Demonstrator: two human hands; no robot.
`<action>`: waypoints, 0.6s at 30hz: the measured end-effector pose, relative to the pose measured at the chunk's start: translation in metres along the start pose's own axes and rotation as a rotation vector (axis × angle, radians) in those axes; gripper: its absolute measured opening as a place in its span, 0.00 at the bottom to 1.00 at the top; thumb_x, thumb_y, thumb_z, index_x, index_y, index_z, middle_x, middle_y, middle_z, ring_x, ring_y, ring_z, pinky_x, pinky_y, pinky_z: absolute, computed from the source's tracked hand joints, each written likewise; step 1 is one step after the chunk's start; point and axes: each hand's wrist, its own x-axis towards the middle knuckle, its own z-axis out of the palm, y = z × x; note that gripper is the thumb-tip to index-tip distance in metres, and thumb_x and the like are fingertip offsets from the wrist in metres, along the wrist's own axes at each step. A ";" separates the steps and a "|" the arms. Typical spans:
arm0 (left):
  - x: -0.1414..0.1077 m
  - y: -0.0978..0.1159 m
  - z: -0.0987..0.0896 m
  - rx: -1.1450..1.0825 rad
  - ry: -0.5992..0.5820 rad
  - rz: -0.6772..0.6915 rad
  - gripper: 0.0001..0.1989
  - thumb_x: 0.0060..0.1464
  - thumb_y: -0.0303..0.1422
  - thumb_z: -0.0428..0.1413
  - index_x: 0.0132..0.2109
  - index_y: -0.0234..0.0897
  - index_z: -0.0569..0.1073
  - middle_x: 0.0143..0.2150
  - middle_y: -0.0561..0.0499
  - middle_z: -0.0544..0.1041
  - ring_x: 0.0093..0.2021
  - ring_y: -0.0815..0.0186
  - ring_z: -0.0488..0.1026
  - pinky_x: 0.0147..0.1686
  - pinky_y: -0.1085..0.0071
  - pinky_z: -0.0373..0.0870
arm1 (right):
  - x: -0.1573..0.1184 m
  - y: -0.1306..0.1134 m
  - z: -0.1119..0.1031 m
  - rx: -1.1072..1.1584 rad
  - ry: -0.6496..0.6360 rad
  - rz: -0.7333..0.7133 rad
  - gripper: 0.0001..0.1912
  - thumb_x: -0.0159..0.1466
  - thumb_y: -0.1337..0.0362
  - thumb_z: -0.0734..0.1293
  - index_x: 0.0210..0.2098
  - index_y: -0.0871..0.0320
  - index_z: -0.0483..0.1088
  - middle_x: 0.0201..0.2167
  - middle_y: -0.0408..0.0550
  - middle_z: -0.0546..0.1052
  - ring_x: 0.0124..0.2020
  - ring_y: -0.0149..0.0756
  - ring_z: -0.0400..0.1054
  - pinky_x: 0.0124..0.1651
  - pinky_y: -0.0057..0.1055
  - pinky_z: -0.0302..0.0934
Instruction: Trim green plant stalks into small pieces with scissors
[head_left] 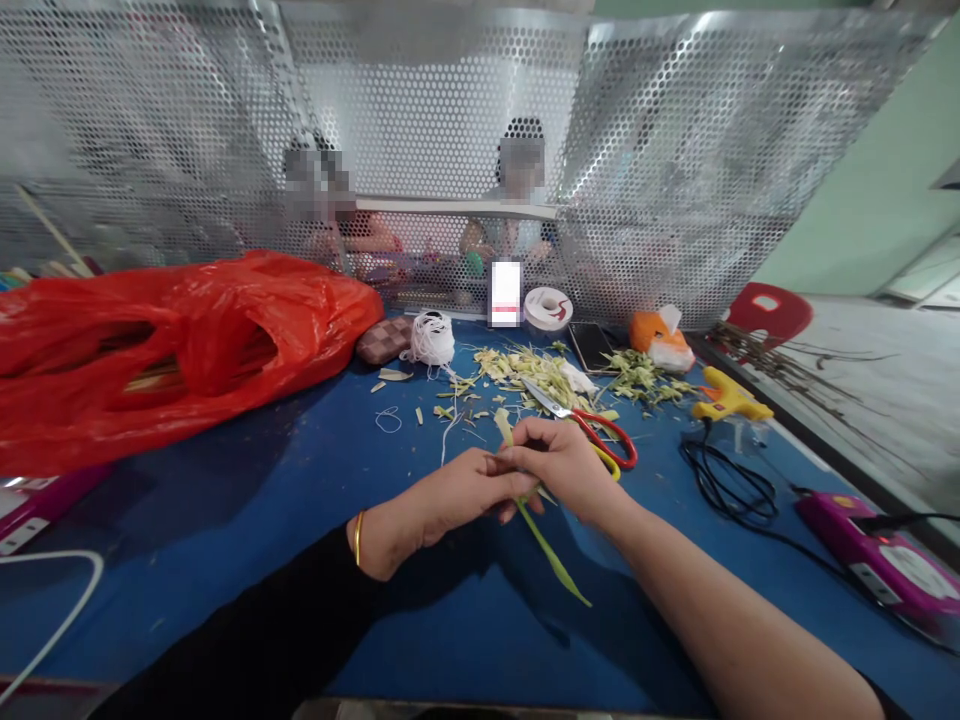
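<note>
A long pale-green strip of leaf (551, 555) runs through my two hands, its narrow end pointing down toward me and its paler end sticking out above the fingers. My left hand (472, 490), with a gold bangle at the wrist, pinches it from the left. From the right, my right hand (562, 460) closes on the same strip, its fingertips meeting the left thumb. Some of the fingers are hidden behind each other. Just beyond lie red-handled scissors (604, 435), blades slightly apart, and a yellow handle (606, 462) partly covered by my right hand.
Leaf scraps (525, 370) litter the blue table (315, 480). A red plastic bag (187, 330) fills the left; a ball of white string (433, 340), a ribbon spool (547, 310) and a phone (592, 347) stand behind. At right are a yellow glue gun (727, 397) and a purple power strip (877, 550).
</note>
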 end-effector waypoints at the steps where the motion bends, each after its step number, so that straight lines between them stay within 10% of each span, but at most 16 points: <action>1: 0.000 0.000 0.000 -0.021 -0.009 -0.001 0.14 0.52 0.40 0.56 0.30 0.34 0.80 0.25 0.52 0.73 0.22 0.72 0.60 0.26 0.73 0.53 | 0.000 0.000 -0.001 0.038 0.009 0.007 0.11 0.53 0.57 0.70 0.23 0.56 0.66 0.16 0.37 0.69 0.11 0.29 0.60 0.14 0.28 0.51; 18: -0.002 -0.001 0.003 0.141 -0.131 0.001 0.19 0.54 0.46 0.55 0.31 0.35 0.80 0.17 0.56 0.67 0.19 0.73 0.56 0.22 0.73 0.52 | 0.004 0.002 0.002 -0.148 0.277 -0.268 0.13 0.53 0.63 0.69 0.17 0.57 0.62 0.16 0.36 0.60 0.20 0.27 0.53 0.25 0.27 0.49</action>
